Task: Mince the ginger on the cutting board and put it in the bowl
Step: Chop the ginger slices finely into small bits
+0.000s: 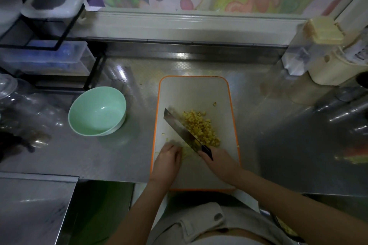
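Mint-green bowl (97,112) sits centre-left on the steel desk (129,155), apart from the orange-rimmed cutting board (195,89) at centre. On it the left hand (168,158) pins ginger (201,127) with curled fingers, mostly diced, beside a cleaver (179,125) gripped by the right hand (219,160). Far-right label (360,53): blurred

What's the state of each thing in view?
ginger, diced pile on board
knife, blade against the pile
bowl, upright, empty, left of board
left hand, fingers curled on ginger by blade
right hand, grips knife handle
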Available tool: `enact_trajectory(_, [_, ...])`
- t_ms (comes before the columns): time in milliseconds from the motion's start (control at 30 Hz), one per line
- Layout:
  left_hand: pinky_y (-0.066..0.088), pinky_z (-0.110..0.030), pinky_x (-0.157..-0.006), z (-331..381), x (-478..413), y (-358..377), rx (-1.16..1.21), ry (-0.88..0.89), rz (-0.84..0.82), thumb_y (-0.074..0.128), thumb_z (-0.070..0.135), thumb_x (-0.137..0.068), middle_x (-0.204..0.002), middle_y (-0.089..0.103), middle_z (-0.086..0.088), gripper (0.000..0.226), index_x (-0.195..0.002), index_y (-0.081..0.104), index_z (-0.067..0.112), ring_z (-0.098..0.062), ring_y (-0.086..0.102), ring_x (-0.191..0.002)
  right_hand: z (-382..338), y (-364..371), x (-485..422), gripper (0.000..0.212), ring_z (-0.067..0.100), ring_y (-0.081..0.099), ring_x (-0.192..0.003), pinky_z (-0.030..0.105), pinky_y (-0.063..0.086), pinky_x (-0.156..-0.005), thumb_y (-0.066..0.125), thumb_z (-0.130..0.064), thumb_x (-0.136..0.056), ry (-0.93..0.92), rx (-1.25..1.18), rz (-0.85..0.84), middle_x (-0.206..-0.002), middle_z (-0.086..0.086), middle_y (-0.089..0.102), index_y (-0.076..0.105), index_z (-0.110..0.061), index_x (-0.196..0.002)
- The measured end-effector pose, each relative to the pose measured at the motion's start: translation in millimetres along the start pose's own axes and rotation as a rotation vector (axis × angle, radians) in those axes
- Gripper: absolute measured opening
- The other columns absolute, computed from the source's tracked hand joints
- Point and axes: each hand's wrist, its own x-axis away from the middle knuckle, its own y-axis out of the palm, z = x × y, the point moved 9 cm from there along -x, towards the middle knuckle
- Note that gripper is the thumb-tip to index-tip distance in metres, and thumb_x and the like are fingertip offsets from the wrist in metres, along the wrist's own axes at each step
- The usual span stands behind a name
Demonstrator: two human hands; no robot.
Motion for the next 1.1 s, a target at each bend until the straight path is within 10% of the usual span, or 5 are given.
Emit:
enact_trajectory(233, [0.039,-0.036,-0.09,-6,5,0,-0.096,-0.015,0.009,0.062,0.02,-0.084,-0.112,0.058,-0.009,0.031,-0.114,0.062,0.014,-0.029,0.051,-0.107,-11,-5,10,0.029,0.001,0.041,-0.053,0.015,0.034,-0.048,0.044,-0.034,-0.098,-0.028,0.008,0.004,-0.062,-0.009,0.043,0.046,-0.017,-0.075])
enact_trajectory(933, [0.029,-0.017,-0.069,-5,-2,0,-0.023,-0.022,0.022,0.055,0.004,-0.086,-0.1,0.06,-0.01,0.015,-0.094,0.068,0.005,-0.024,0.055,-0.092,-12,21,11,0.034,0.011,0.045,-0.056,0.025,0.031,-0.048,0.04,-0.032,-0.099,0.073,0.05,-0.076,-0.062,-0.006,0.041,0.04,-0.022,-0.067])
enact_trajectory(1100, [0.03,-0.02,-0.069,-7,-3,2,-0.041,-0.015,0.02,0.056,0.005,-0.085,-0.099,0.06,-0.009,0.014,-0.092,0.068,0.006,-0.024,0.056,-0.092,-12,28,10,0.03,0.031,0.061,-0.089,0.026,0.036,-0.064,0.039,-0.031,-0.1,0.073,0.052,-0.072,-0.09,0.014,0.06,0.056,-0.006,-0.101])
